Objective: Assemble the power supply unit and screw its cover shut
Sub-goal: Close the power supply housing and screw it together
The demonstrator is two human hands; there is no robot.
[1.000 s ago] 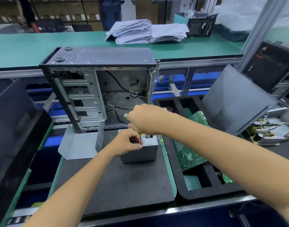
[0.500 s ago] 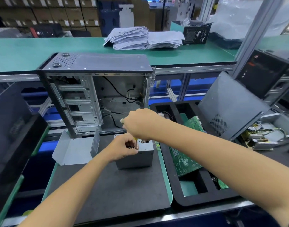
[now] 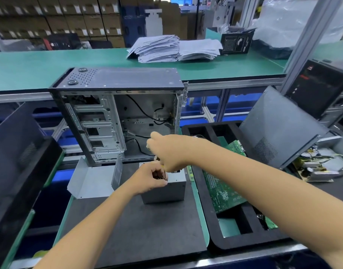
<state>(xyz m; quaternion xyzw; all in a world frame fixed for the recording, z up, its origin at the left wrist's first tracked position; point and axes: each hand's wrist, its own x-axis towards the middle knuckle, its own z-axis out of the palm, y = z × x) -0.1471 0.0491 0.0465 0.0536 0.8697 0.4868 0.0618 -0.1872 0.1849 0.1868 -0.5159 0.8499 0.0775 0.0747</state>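
A grey metal power supply unit (image 3: 164,193) stands on the black mat (image 3: 137,230) in front of me. My left hand (image 3: 150,178) grips its top left edge, fingers curled over the rim. Just above it, my right hand (image 3: 166,152) is closed round a screwdriver with a yellow handle (image 3: 163,166), held upright over the unit's top; most of the tool is hidden by the fist. A bent grey metal cover (image 3: 93,179) lies on the mat to the left of the unit.
An open computer case (image 3: 118,117) stands right behind the unit. A black foam tray (image 3: 211,226) on the right holds green circuit boards (image 3: 223,191). A dark side panel (image 3: 279,129) leans further right. Black panels (image 3: 15,162) stand at the left.
Both hands have stayed on the power supply unit. My right hand has lifted slightly with the screwdriver. The view has tilted up a little.
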